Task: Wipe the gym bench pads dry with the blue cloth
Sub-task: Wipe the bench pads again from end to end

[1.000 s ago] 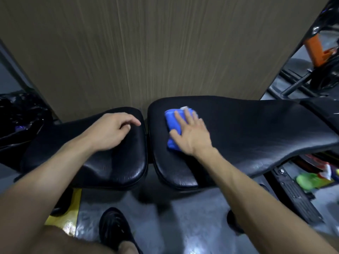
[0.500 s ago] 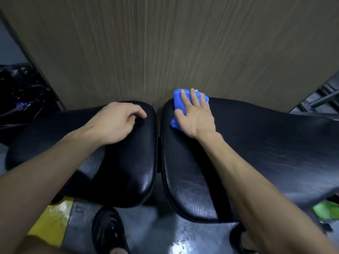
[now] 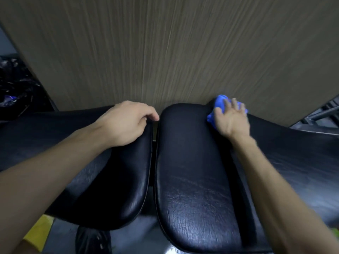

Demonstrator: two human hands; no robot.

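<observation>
The left hand curls its fingers over the left pad's far corner, gripping it. On the right pad, the right hand presses the cloth with flat, spread fingers at the far edge. Wiping looks midway; the near sheen may be damp, but I cannot tell.

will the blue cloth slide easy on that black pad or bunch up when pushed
Probably floppy: the blue cloth bunches in folds under the right hand. It likely glides easily, since the right pad looks smooth and glossy. Light too, I'd guess; flat fingers alone hold it.
</observation>
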